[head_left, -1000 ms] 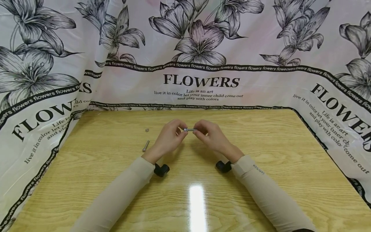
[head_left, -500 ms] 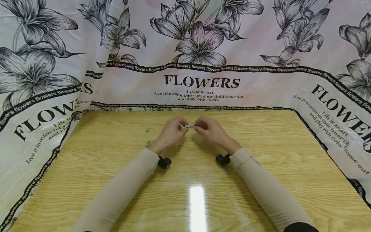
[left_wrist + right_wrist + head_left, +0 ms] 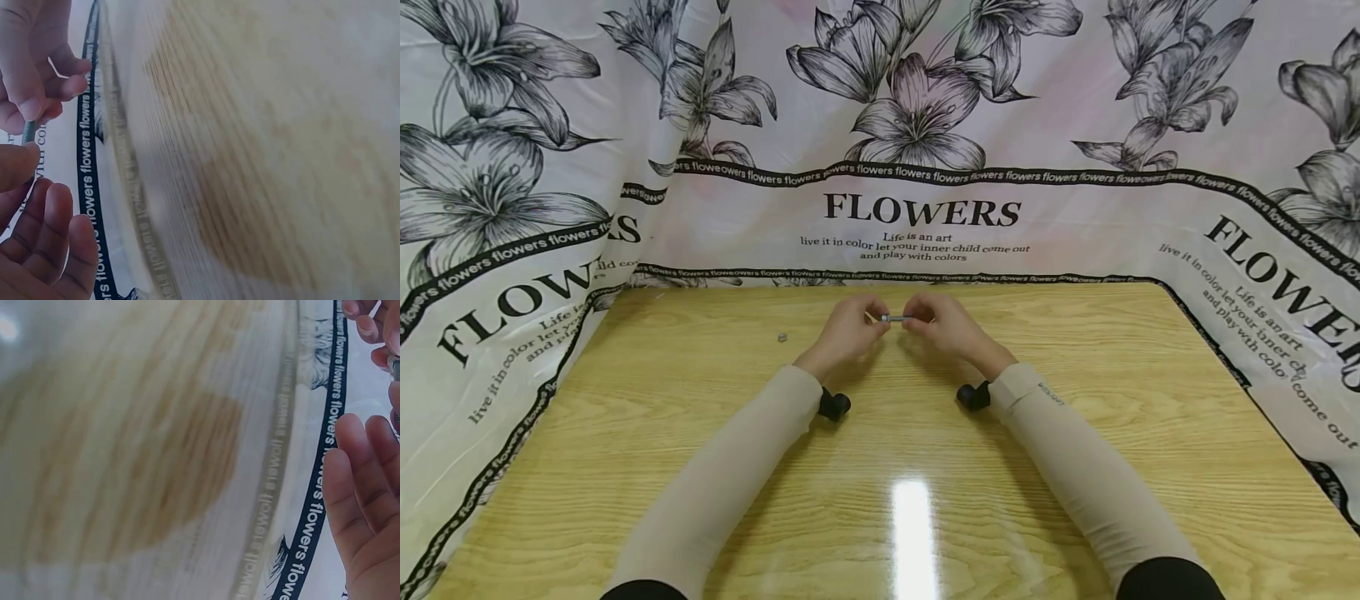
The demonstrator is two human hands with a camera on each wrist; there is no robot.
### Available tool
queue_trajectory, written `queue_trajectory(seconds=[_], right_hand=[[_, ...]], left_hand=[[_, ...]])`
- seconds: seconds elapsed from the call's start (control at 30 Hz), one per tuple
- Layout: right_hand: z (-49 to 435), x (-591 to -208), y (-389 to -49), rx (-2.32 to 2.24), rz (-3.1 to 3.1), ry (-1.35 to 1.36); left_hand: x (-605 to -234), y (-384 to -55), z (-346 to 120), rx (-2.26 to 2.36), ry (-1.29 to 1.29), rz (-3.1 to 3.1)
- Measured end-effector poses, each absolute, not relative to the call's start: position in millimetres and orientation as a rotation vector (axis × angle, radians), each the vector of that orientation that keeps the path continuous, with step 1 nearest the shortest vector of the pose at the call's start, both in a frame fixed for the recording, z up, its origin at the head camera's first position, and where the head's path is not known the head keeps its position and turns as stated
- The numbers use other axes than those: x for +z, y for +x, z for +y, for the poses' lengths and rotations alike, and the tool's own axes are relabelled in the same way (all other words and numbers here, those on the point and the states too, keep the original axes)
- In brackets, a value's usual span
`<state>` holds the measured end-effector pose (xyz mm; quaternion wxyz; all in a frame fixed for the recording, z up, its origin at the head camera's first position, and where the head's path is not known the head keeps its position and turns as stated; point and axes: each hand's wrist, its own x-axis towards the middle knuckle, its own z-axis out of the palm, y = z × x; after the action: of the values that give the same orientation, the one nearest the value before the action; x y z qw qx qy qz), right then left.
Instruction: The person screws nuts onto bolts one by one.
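Left grip (image 3: pixel 848 328) and right grip (image 3: pixel 947 326) both pinching, close but apart; forearms (image 3: pixel 730 475) stretched forward, slanting inward.

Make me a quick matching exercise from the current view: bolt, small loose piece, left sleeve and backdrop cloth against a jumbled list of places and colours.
Things:
1. bolt
2. small loose piece
3. left sleeve
4. backdrop cloth

Places and colours:
A. beige
B. lying on the table, off to the left of the left grip
C. white with black flower drawings and lettering
D. pinched between the left grip and the right grip

Pairs: 1-D, 2-B, 3-A, 4-C
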<state>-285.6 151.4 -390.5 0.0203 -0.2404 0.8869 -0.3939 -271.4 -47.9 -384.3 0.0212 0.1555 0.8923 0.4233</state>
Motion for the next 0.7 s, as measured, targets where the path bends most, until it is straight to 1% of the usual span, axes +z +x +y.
queue_trajectory(seconds=[0.2,0.47,0.7], right_hand=[[149.7,-393.1,-291.4,-1.186,2.757,-0.715],[148.6,-395.7,-298.0,-1.106,2.735,-0.704],[145.9,-394.3,-307.3,-0.98,2.737,-0.751]], left_hand=[[-386.1,-277.2,-46.2,1.28,0.467,2.756],[-394.0,-279.2,-47.0,1.307,0.346,2.677],[-396.8,-287.4,-47.1,1.203,0.387,2.722]])
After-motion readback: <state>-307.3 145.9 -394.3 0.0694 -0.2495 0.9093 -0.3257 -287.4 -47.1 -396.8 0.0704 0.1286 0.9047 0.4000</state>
